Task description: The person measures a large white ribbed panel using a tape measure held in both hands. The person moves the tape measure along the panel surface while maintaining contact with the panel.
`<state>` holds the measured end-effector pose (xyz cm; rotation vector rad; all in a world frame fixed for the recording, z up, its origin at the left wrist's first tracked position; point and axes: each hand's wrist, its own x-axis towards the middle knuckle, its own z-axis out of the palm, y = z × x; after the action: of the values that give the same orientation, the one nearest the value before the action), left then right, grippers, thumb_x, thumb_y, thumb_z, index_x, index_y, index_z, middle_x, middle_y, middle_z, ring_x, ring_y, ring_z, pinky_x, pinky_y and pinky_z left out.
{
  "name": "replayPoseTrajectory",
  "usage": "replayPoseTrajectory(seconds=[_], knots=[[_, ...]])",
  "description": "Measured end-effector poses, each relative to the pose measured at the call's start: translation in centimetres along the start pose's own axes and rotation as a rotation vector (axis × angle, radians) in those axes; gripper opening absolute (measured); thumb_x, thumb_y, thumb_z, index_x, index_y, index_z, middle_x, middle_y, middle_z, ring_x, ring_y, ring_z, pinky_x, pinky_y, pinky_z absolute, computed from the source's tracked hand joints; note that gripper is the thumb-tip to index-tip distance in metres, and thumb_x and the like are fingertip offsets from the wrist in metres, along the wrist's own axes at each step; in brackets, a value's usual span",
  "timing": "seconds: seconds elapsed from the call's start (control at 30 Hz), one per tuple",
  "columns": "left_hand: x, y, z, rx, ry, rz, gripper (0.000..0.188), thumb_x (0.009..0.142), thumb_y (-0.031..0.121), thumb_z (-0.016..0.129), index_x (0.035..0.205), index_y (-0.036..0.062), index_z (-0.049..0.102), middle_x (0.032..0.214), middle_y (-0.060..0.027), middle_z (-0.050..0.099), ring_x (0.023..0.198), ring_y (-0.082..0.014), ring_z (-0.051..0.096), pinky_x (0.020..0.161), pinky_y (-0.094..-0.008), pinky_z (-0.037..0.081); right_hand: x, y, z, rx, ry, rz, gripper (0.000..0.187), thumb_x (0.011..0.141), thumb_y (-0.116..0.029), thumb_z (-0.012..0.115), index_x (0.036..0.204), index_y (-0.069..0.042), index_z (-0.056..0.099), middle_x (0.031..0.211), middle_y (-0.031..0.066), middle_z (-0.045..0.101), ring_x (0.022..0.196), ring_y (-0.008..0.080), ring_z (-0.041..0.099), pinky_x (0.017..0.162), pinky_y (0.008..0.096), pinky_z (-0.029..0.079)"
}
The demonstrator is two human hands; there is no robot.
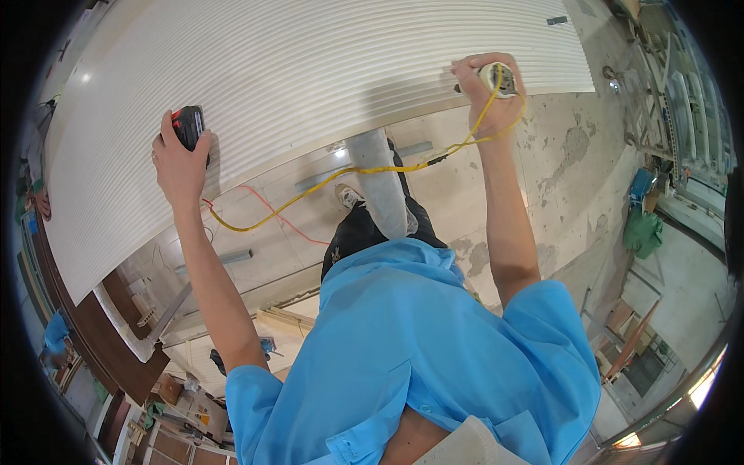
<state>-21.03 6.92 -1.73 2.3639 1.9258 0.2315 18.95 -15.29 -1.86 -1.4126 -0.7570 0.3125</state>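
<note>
Presently, work on the white panel (310, 77): it seems under way, but I cannot tell which part is finished or left.
Panel form: wide, with straight narrow ribs, across the top of the frame.
Left hand (182, 169): half closed, at left of the frame, gripping a hard black and red block (190, 128).
Right hand (500, 115): curled around a pale round tool (505, 77), upper right.
Yellow cord (310, 191): thin, flexible, looped at the right wrist, sagging through the centre.

2 forearms (508, 209) outstretched; left hand (180, 167) curved; right hand (497, 113) gripping.
</note>
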Motion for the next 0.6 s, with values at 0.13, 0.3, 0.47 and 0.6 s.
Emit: replayPoseTrajectory(seconds=[0.13,0.3,0.47,0.6], knots=[[0.0,0.3,-0.2,0.002,-0.015,-0.011,0.086,0.086,0.047,0.075,0.159,0.0192,0.04,0.146,-0.0224,0.053,0.131,-0.0447,0.055,0.105,-0.0561,0.05,0.1,0.6,0.6,0.067,-0.01,0.035,0.018,0.083,-0.002,0.079,0.094,-0.003,0.065,0.09,0.0076,0.074,0.084,0.0146,0.071,0.078,0.0293,0.056],[0.0,0.6,-0.3,0.014,-0.005,-0.005,0.087,0.085,0.047,0.075,0.159,0.0187,0.04,0.145,-0.022,0.054,0.131,-0.0441,0.055,0.105,-0.0554,0.051,1.0,-0.1,-0.2,-0.011,-0.017,-0.011,0.015,0.087,0.003,0.071,0.099,0.001,0.061,0.089,0.0151,0.071,0.091,0.0264,0.073,0.092,0.041,0.059],[0.1,0.7,-0.4,0.01,-0.024,-0.029,0.086,0.085,0.046,0.075,0.159,0.0187,0.041,0.144,-0.0221,0.054,0.131,-0.0439,0.055,0.104,-0.0553,0.051,1.3,0.4,0.7,-0.085,-0.022,0.057,0.017,0.086,0.003,0.073,0.099,0.001,0.061,0.09,0.0163,0.072,0.089,0.0264,0.073,0.091,0.0407,0.059],[0.1,0.9,-0.5,0.019,-0.019,-0.019,0.085,0.085,0.046,0.075,0.158,0.0186,0.041,0.145,-0.0222,0.054,0.131,-0.0437,0.055,0.104,-0.0552,0.052,1.5,0.5,0.9,0.048,-0.019,0.044,0.017,0.086,0.003,0.072,0.099,0.002,0.061,0.091,0.0167,0.072,0.089,0.0268,0.074,0.091,0.0403,0.059]])
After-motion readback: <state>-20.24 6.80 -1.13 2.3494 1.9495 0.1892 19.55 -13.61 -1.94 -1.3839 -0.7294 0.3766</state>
